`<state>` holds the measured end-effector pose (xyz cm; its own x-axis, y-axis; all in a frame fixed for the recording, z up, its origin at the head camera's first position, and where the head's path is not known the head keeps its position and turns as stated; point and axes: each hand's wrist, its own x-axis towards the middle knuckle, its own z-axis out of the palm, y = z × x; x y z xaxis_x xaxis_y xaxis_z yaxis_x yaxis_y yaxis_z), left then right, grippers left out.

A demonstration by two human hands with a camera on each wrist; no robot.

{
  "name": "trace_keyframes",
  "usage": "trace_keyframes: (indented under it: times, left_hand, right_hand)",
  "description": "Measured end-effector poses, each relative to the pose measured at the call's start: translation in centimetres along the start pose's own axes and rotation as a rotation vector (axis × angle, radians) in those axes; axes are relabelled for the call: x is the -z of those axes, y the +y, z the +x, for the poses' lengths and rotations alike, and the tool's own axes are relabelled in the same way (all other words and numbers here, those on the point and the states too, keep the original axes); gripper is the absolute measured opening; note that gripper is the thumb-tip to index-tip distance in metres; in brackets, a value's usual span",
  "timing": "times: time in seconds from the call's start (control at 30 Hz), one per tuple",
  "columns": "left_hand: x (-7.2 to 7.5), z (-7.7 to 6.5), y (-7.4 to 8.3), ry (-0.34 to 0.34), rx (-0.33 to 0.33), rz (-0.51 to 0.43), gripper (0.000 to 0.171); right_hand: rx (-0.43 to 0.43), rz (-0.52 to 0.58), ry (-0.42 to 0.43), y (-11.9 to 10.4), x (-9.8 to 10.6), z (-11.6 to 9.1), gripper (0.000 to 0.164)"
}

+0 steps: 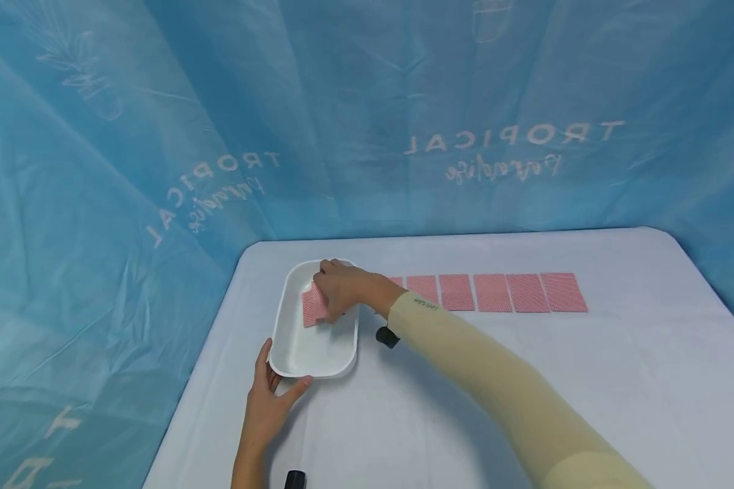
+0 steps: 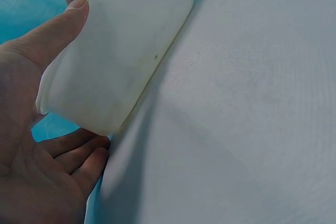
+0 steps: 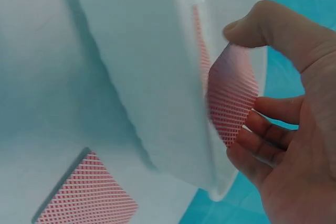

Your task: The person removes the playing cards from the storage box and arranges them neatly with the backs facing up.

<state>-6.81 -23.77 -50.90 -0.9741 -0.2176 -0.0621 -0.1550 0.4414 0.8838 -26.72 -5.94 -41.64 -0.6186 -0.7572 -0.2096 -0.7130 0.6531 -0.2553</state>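
A white tray (image 1: pixel 308 350) stands at the left of the table. My left hand (image 1: pixel 267 407) holds its near left corner, thumb on the rim and fingers along the outer side; the left wrist view shows the thumb (image 2: pixel 73 22) hooked over the edge. Over the tray's far part, my right hand (image 1: pixel 340 288) pinches a red-and-white patterned playing card (image 3: pixel 233 90) between thumb and fingertips. Another card (image 3: pixel 201 45) shows behind the rim, inside the tray. My right hand hides part of the cards in the head view.
Several face-down playing cards (image 1: pixel 492 293) form a row to the right of the tray, partly hidden by my right forearm. A small black piece (image 1: pixel 388 337) shows below my right wrist, another (image 1: pixel 295 479) near my left forearm. A blue curtain (image 1: pixel 367 170) borders the white table (image 1: pixel 465 407).
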Motion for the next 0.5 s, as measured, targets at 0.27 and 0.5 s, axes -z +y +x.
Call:
trace_keyframes:
  times: [0.27, 0.5]
  left_hand:
    - [0.0, -0.3, -0.2, -0.018, 0.01, -0.014, 0.109]
    - [0.0, 0.1, -0.5, -0.008, 0.006, 0.003, 0.106]
  right_hand:
    - [0.01, -0.008, -0.001, -0.5, 0.7, -1.2, 0.074]
    - [0.026, -0.038, 0.026, -0.7, 1.1, -2.6, 0.073]
